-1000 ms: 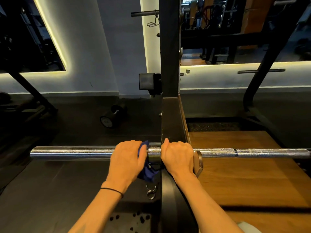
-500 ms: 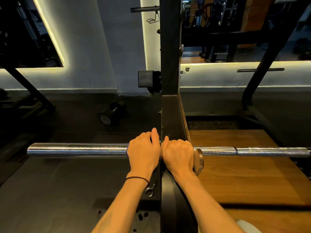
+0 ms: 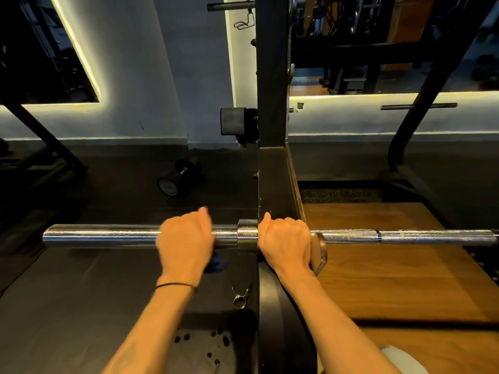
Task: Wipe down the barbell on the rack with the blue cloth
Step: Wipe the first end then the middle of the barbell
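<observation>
A chrome barbell (image 3: 102, 234) lies across the black rack upright (image 3: 272, 168), its smooth sleeve to the left and knurled shaft to the right. My left hand (image 3: 185, 241) is wrapped over the sleeve with the blue cloth (image 3: 216, 263) under it; only a corner of cloth hangs out below the palm. My right hand (image 3: 285, 242) grips the bar just right of the collar (image 3: 247, 236), against the rack's hook. The bar under both hands is hidden.
A spring collar clip (image 3: 241, 295) lies on the dark rubber floor below the bar. A black dumbbell (image 3: 178, 175) rests on the floor behind. Wooden platform (image 3: 391, 279) at right. Rack braces stand at far left and far right.
My left hand slid right against the collar, then back left along the sleeve with the cloth. My right hand has stayed in place on the bar.
</observation>
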